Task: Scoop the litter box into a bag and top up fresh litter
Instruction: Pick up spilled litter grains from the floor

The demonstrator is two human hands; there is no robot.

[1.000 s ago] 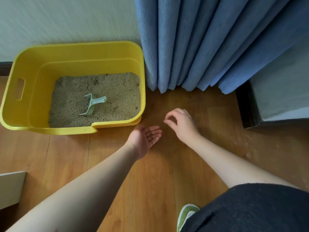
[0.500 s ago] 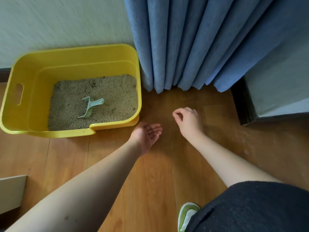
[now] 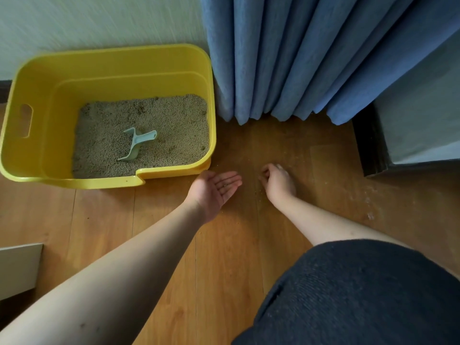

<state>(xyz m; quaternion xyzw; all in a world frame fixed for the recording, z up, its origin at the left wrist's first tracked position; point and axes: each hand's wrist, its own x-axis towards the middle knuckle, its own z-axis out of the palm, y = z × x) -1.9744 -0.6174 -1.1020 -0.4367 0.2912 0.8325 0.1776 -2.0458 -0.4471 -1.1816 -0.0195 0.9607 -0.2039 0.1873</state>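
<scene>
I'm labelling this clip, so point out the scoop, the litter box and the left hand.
scoop (image 3: 138, 143): head view, on its pale handle.
litter box (image 3: 112, 181): head view, on the yellow front rim.
left hand (image 3: 214, 189): head view, on the upturned palm.

Scoop (image 3: 137, 145) in litter box (image 3: 37, 155), left of curtain (image 3: 298, 58); both hands on floor (image 3: 224, 257) in front.

I see wood plank floor (image 3: 224, 257). Yellow litter box (image 3: 37, 155) sits on it by the wall; stray litter grains (image 3: 258, 192) scattered right of the box, blue curtain (image 3: 286, 58) hem reaching the boards.
</scene>
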